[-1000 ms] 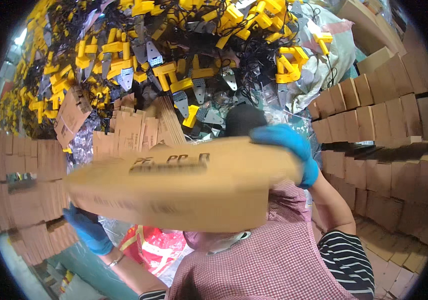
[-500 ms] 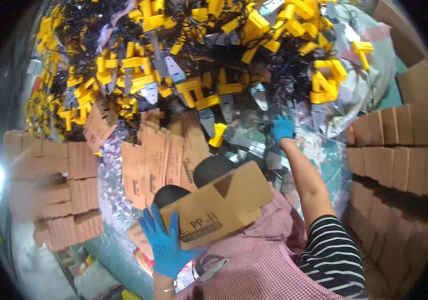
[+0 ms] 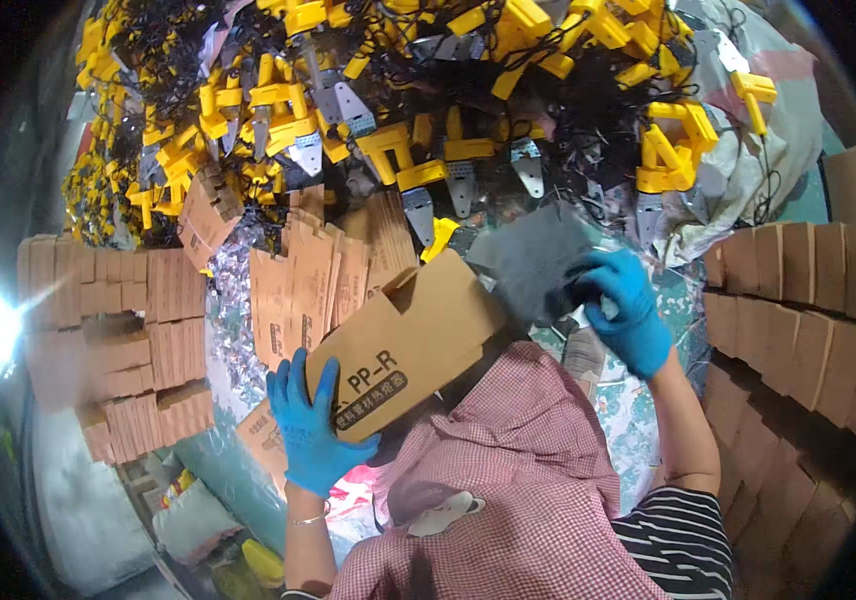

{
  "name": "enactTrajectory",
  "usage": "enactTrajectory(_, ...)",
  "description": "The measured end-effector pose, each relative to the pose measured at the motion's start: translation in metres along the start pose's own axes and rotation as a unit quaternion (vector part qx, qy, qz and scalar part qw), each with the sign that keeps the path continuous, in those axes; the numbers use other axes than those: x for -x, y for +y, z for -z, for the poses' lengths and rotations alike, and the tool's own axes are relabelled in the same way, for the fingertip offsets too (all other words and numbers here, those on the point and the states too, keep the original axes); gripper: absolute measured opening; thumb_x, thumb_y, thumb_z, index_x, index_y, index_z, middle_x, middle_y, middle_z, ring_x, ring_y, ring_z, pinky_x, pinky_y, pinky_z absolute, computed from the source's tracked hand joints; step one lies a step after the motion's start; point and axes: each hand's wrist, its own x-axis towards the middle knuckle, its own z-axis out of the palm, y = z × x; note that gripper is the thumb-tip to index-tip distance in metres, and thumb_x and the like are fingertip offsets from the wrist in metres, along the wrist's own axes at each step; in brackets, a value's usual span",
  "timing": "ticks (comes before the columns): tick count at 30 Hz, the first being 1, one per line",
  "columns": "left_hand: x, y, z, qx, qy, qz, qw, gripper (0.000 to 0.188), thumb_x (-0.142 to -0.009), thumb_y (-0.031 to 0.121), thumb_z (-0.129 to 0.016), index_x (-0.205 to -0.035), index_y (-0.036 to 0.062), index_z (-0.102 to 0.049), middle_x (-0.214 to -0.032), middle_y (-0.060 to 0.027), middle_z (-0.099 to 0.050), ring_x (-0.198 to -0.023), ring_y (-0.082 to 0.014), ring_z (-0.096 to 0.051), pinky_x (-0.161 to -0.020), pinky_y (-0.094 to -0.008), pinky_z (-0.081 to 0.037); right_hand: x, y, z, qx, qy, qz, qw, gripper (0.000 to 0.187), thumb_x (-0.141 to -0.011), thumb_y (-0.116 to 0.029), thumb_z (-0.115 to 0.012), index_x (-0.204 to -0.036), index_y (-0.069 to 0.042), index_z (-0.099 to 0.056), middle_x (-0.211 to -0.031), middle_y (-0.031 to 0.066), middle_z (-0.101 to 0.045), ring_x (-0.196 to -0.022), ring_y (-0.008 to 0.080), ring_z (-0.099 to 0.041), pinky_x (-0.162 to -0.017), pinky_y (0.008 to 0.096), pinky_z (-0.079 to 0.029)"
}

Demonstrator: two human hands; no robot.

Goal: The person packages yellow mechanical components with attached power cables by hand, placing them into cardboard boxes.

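My left hand (image 3: 314, 425), in a blue glove, holds the lower left end of a brown cardboard box (image 3: 418, 335). Its fingers are spread along that end and the thumb lies by the near edge. The box is tilted above my lap, with dark print on the side towards me and a notch in its upper edge. My right hand (image 3: 631, 305), gloved in blue as well, pinches the right side of a dark grey, flat, sheet-like piece (image 3: 533, 262). Motion blurs this piece, which hangs just beyond the box's right end.
Yellow-handled tools (image 3: 388, 155) with metal plates and black cords are heaped along the far side. Flattened printed cartons (image 3: 323, 275) lean before the heap. Stacks of folded cardboard (image 3: 108, 340) stand at left, more cardboard (image 3: 798, 310) at right. A pale sack (image 3: 778, 120) sits far right.
My right hand has come back from the heap towards me, now with the dark grey piece in it. My left hand and the box have shifted slightly, and the box tilts more steeply.
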Motion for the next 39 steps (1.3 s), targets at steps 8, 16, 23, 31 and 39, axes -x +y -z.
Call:
enactTrajectory(8,-0.017,0.02,-0.014,0.066,0.008,-0.056,0.996,0.104,-0.054,0.047,-0.086,-0.147,0.0183,-0.048,-0.154,-0.0261,-0.034,-0.141,-0.0521,-0.03,-0.116,-0.0673,-0.019,-0.027,-0.037,-0.023,0.184,-0.203,0.122,0.954,0.018,-0.073,-0.013,-0.068,-0.091,-0.01,-0.063,-0.098,0.0082,-0.059,-0.097,0.0287,-0.059,-0.08,0.0402,-0.051)
enactTrajectory(16,-0.004,0.008,-0.017,0.039,0.007,-0.034,0.999,0.107,-0.059,0.055,-0.085,-0.149,0.016,-0.043,-0.158,-0.0294,-0.027,-0.145,-0.0513,-0.025,-0.118,-0.0667,-0.014,-0.03,-0.013,-0.034,-0.211,-0.315,0.016,0.925,0.037,-0.08,-0.012,-0.07,-0.116,-0.01,-0.064,-0.125,0.0123,-0.06,-0.108,0.0339,-0.059,-0.095,0.0418,-0.049)
enactTrajectory(23,-0.006,-0.009,-0.014,0.064,0.007,-0.015,0.998,0.098,-0.057,0.057,-0.086,-0.141,0.0212,-0.052,-0.151,-0.0247,-0.038,-0.137,-0.0493,-0.034,-0.116,-0.068,-0.018,-0.035,-0.01,-0.047,-0.169,-0.308,0.017,0.936,0.041,-0.08,-0.011,-0.072,-0.12,-0.006,-0.06,-0.121,0.017,-0.058,-0.115,0.0369,-0.057,-0.1,0.0442,-0.048)
enactTrajectory(31,-0.014,-0.009,-0.014,0.067,-0.017,-0.033,0.997,0.092,-0.055,0.048,-0.089,-0.137,0.0216,-0.055,-0.15,-0.0225,-0.04,-0.136,-0.0476,-0.036,-0.116,-0.0676,-0.018,-0.049,-0.011,-0.061,-0.041,-0.315,0.123,0.94,0.044,-0.066,-0.009,-0.078,-0.108,-0.012,-0.065,-0.108,0.0106,-0.057,-0.102,0.033,-0.053,-0.09,0.0429,-0.047)
enactTrajectory(39,-0.022,-0.007,-0.023,0.107,-0.004,-0.054,0.993,0.094,-0.055,0.048,-0.088,-0.138,0.0213,-0.054,-0.151,-0.023,-0.038,-0.137,-0.0475,-0.035,-0.116,-0.0688,-0.014,-0.054,-0.009,-0.061,-0.075,-0.27,0.084,0.956,0.045,-0.064,-0.006,-0.077,-0.107,-0.013,-0.066,-0.109,0.0104,-0.058,-0.101,0.0333,-0.054,-0.09,0.0423,-0.047)
